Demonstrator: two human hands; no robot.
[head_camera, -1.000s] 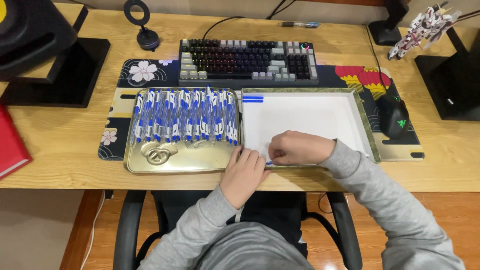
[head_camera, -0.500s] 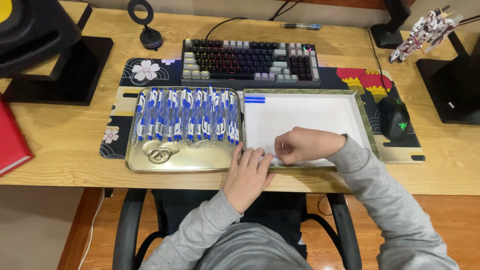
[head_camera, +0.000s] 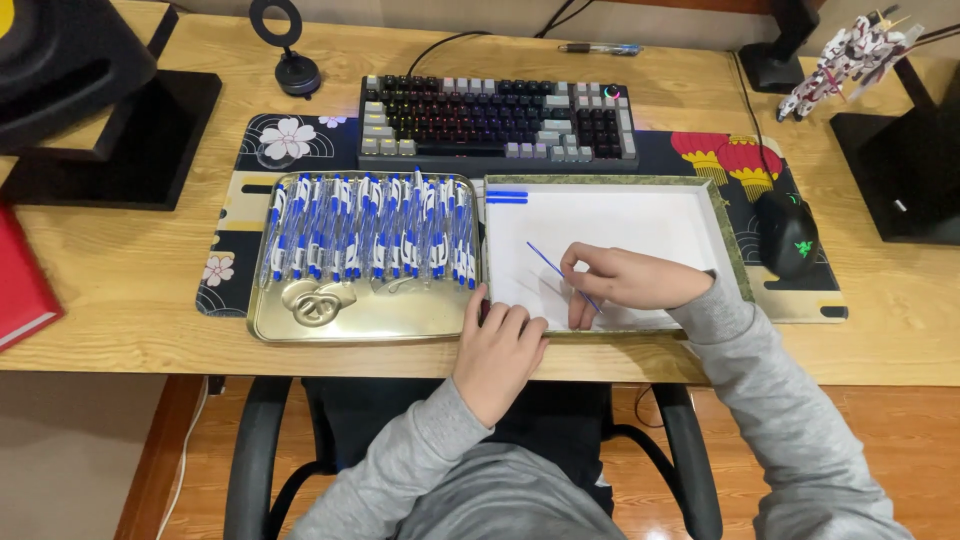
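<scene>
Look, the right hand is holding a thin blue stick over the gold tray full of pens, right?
Not quite. The right hand does hold a thin blue stick in its fingers, but over the white tray, not the gold one. The head view shows the gold tray with the pens beside it, near the left hand.

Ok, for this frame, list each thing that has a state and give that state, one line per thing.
Right hand: pinching a thin blue refill, lifted at a slant over the white tray.
Left hand: resting at the near edge between the trays, holding nothing visible.
Gold tray: full of blue and clear pens in a row.
White tray: almost empty, two blue pieces in its far left corner.
Keyboard: backlit.
Mouse: lit green.
</scene>
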